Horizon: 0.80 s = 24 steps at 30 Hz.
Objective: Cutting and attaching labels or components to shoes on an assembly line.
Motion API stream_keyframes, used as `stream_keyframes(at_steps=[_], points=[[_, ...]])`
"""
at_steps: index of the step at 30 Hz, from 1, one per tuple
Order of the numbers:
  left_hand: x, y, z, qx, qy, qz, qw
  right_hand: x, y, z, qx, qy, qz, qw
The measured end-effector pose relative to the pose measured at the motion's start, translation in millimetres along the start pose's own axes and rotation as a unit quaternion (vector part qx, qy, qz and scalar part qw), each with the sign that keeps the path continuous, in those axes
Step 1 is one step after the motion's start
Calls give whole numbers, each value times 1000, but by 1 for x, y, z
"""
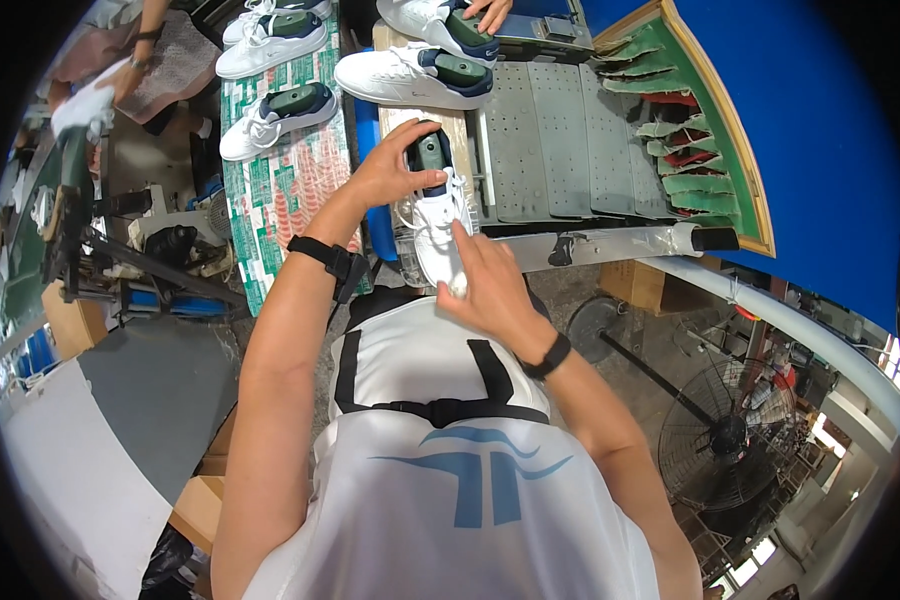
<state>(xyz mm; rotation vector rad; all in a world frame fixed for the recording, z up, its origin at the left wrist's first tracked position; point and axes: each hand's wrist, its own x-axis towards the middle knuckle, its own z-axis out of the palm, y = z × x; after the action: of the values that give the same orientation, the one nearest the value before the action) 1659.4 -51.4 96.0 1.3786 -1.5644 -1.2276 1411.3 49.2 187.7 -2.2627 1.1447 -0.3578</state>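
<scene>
A white sneaker [433, 222] with a dark collar stands on a narrow wrapped board in front of me, its toe toward my body. Inside its opening sits a green shoe last [429, 152]. My left hand [395, 165] grips the heel end, with thumb and fingers round the collar and last. Along the shoe's right side lies my right hand [490, 275], its fingers stretched out and touching the toe and the upper. Just beyond are more white sneakers [395, 78] with green lasts in them, pointing left.
To the left, several white sneakers [270, 118] rest on a green and red taped board [280, 200]. A perforated metal conveyor [560, 140] runs right, into an opening hung with green flaps [700, 190]. Another person's hand [490, 14] touches a far shoe. A floor fan [727, 434] stands at right.
</scene>
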Motion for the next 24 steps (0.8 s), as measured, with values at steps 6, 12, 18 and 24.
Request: stream_keyframes(at_steps=[6,12,18,24], points=[[5,3,-3,-13,-27,-7,1000,-13,5,-4,14,-64,44,997],[-8,-9,-2,-27,15,-6,999,2,1,-5,41,-65,57,995],[-53,-40,11,-327,95,-180,923,-2,76,36,165,-113,325,925],[-106,-45,44,-307,216,-189,907,24,15,33,227,-160,184,943]])
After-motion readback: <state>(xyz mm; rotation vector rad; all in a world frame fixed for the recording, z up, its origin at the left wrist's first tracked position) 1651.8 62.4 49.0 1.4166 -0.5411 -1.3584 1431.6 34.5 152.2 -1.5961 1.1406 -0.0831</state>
